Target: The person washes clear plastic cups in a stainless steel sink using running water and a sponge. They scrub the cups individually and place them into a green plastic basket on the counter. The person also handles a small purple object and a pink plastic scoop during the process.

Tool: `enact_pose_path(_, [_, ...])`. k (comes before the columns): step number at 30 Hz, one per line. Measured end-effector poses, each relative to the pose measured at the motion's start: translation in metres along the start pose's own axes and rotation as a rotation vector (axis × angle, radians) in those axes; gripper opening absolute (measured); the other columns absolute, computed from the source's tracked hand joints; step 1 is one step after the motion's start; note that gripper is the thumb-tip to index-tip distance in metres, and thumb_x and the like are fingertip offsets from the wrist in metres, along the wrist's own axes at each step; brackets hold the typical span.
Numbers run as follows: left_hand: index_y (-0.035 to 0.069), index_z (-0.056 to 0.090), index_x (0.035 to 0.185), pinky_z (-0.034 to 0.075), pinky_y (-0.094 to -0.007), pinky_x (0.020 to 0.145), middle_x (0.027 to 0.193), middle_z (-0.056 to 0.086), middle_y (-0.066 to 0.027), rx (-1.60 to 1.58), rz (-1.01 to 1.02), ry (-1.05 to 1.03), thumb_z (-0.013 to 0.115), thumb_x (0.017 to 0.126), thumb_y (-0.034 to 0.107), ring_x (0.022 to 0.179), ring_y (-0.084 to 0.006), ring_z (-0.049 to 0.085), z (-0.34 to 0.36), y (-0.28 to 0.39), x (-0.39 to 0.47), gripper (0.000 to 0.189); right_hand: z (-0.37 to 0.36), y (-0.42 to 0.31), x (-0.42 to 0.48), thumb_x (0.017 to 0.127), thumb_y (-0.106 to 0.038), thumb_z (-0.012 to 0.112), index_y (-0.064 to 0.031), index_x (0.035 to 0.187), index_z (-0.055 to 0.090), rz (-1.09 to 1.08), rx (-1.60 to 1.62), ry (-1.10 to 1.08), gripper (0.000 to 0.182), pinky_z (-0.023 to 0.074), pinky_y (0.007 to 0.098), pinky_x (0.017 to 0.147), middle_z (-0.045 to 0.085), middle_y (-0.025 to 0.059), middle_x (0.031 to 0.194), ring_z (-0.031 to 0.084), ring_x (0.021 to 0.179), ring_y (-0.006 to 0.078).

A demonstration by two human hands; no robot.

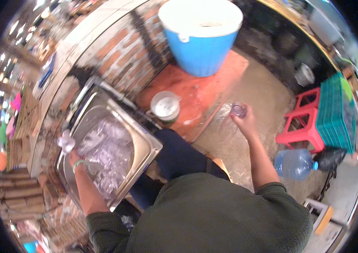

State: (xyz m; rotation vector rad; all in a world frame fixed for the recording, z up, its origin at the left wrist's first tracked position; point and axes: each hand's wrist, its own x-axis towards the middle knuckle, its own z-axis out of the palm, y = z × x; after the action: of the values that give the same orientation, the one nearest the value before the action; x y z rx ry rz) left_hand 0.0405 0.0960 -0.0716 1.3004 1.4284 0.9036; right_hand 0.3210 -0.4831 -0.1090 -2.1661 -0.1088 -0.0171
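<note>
My left hand (75, 157) is over the left rim of a stainless steel sink basin (141, 148), close to the tap's pale plastic fitting (67, 141); whether its fingers grip the fitting is unclear. Inside the basin lie several clear drinking glasses (111, 151), heaped together. On the right, my right hand (245, 121) holds a clear glass (239, 109) over the wet floor, with its rim turned upward. A white cup-like container with a handle (165, 106) stands on the red slab between the basin and my right hand.
A blue bucket with a white lid (200, 47) stands on the red slab (194, 91) ahead. To the right are red plastic stools (305, 126), teal crates (334, 110) and a large blue water bottle (294, 164) on its side. A brick wall (125, 53) rises behind the basin.
</note>
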Motion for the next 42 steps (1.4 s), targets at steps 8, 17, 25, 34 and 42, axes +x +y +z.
enact_pose_path(8, [0.007, 0.049, 0.088, 0.033, -0.0214, 0.040, 0.059, 0.044, 0.0010, 0.338, -0.054, -0.075, 0.055, 0.074, 0.040, 0.050, -0.0085, 0.045, -0.015, 0.024, -0.030, 0.036, 0.052, -0.013, 0.068, 0.061, -0.021, 0.066, -0.0031, 0.109, 0.040, -0.272, 0.114, -0.161, 0.058, 0.0440, 0.0320, 0.072, 0.056, 0.0176, 0.090, 0.056, 0.082, 0.0251])
enact_pose_path(17, [0.011, 0.040, 0.105, 0.035, -0.0257, 0.040, 0.075, 0.050, -0.0068, -0.252, -0.365, -0.063, 0.051, 0.078, 0.017, 0.052, -0.0154, 0.046, 0.009, 0.066, -0.066, 0.030, 0.057, -0.090, 0.067, 0.069, -0.006, 0.059, -0.0027, 0.108, 0.039, -0.375, 0.135, -0.354, 0.044, 0.0417, 0.0297, 0.076, 0.052, 0.0103, 0.096, 0.051, 0.088, 0.0178])
enact_pose_path(25, [0.009, 0.037, 0.106, 0.034, -0.0253, 0.035, 0.074, 0.048, -0.0072, -0.423, -0.349, -0.091, 0.051, 0.079, 0.024, 0.047, -0.0159, 0.048, -0.006, 0.001, -0.010, 0.034, 0.086, -0.057, 0.057, 0.069, -0.005, 0.060, 0.0014, 0.108, 0.039, -0.309, 0.221, -0.386, 0.045, 0.0393, 0.0303, 0.080, 0.048, 0.0120, 0.101, 0.048, 0.092, 0.0191])
enact_pose_path(34, [0.011, 0.042, 0.102, 0.044, -0.0285, 0.055, 0.096, 0.049, -0.0051, -0.401, -0.019, -0.335, 0.062, 0.071, 0.022, 0.072, -0.0161, 0.053, -0.009, 0.002, -0.012, 0.039, 0.076, -0.071, 0.040, 0.070, -0.003, 0.060, 0.0020, 0.108, 0.040, -0.290, 0.108, -0.285, 0.044, 0.0393, 0.0287, 0.078, 0.049, 0.0116, 0.099, 0.048, 0.089, 0.0178])
enact_pose_path(42, [0.002, 0.050, 0.093, 0.045, -0.0321, 0.066, 0.076, 0.059, -0.0107, 0.173, 0.199, 0.081, 0.060, 0.070, 0.028, 0.069, -0.0212, 0.056, -0.001, -0.040, 0.029, 0.036, 0.085, -0.067, 0.046, 0.070, -0.004, 0.060, 0.0017, 0.106, 0.042, -0.379, 0.146, -0.326, 0.041, 0.0392, 0.0287, 0.079, 0.050, 0.0117, 0.098, 0.049, 0.087, 0.0183])
